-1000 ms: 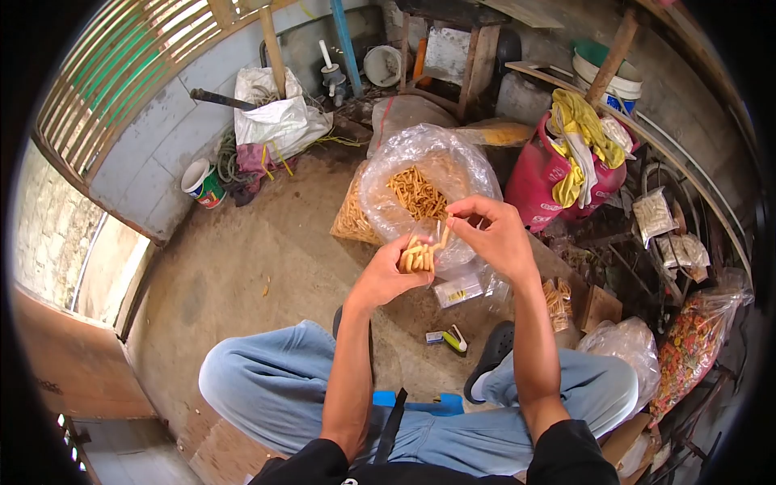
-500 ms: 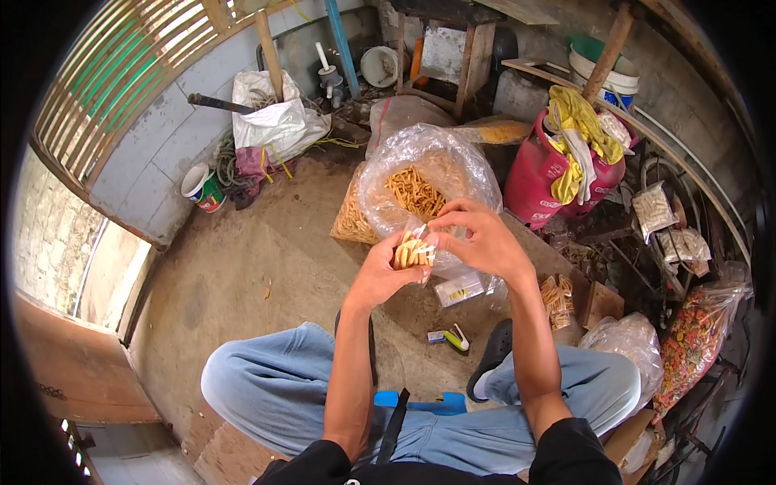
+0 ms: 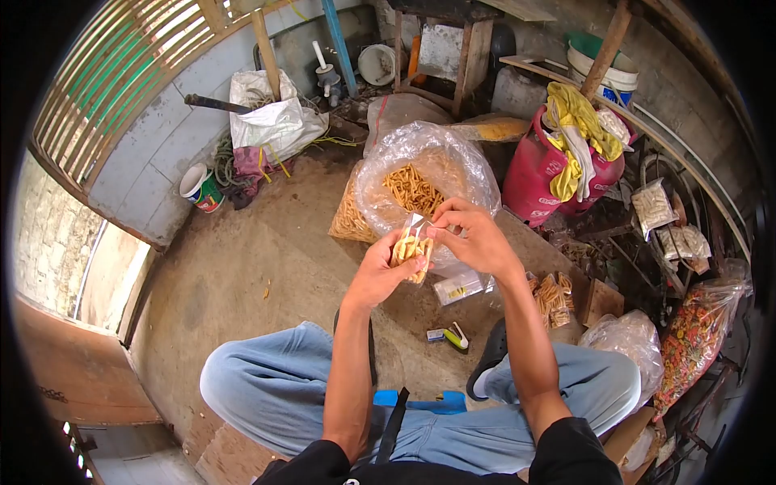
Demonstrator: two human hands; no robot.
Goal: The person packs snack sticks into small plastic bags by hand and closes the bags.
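Two bare hands met at a small clear plastic bag of pale snack sticks (image 3: 411,252), raised in front of the large open plastic bag (image 3: 477,174). The left hand (image 3: 378,271) was curled round the small bag, its thumb pressed across the front. The right hand (image 3: 475,239) was partly closed, thumb and fingertips drawn near each other at the bag's upper edge; whether they pinched the film could not be told. Browner sticks (image 3: 412,187) lay inside the large bag. Below the hands, a green-handled stapler (image 3: 458,338) lay on the concrete floor (image 3: 242,242) beside a small box (image 3: 436,335). Several filled packets (image 3: 554,301) lay beyond the right forearm, near a wooden block (image 3: 602,299).
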